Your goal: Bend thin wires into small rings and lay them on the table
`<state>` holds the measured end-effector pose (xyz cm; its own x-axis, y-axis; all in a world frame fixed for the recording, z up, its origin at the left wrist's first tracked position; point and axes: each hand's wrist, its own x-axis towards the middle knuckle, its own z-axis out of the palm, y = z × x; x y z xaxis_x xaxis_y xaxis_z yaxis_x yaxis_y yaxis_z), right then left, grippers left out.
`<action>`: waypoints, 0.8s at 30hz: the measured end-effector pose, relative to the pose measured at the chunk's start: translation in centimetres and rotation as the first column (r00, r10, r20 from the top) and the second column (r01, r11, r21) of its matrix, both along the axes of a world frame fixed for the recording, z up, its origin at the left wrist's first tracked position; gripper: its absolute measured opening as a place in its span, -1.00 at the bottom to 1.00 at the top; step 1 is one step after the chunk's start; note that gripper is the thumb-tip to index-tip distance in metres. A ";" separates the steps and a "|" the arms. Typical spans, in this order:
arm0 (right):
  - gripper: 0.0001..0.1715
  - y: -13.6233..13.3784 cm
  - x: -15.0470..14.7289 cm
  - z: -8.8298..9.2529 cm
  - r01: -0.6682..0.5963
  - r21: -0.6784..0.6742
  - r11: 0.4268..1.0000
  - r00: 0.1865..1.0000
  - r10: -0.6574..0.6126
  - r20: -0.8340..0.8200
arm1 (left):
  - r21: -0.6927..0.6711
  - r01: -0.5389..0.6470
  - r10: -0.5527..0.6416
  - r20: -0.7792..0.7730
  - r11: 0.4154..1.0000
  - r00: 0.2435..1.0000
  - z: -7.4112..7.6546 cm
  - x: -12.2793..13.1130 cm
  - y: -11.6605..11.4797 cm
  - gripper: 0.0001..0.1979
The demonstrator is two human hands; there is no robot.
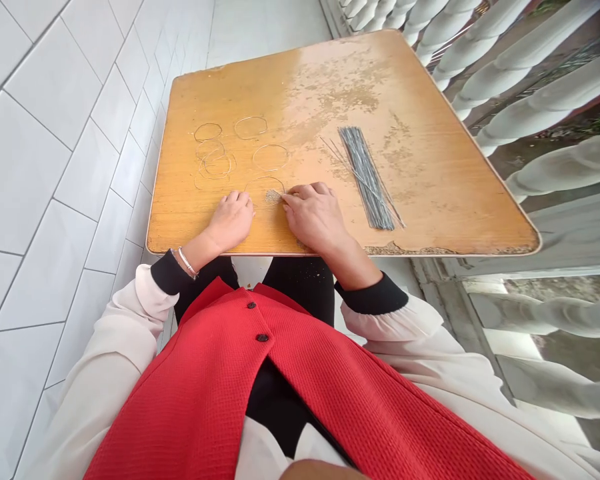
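My left hand rests near the table's front edge with its fingers curled together; what they hold, if anything, is hidden. To its right, my right hand pinches the end of a thin wire loop, which arches between both hands. Beside the right fingertips lies a small pale mesh-like patch. Several thin wire rings lie beyond my left hand, some overlapping. Another ring lies beyond the loop. A bundle of straight grey wires lies right of my right hand, with a few loose wires across it.
The worn wooden table has a chipped front edge. A white tiled wall runs along the left. White balusters stand along the right side. My lap is below the front edge.
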<state>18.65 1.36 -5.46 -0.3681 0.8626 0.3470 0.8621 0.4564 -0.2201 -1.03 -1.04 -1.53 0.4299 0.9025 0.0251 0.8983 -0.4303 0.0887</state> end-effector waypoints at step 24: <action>-0.57 4.6 7.5 5.2 0.607 -0.249 0.754 0.790 -0.540 0.290 | 0.084 -0.113 0.098 0.172 0.990 0.980 -1.2 -3.5 -2.0 -0.68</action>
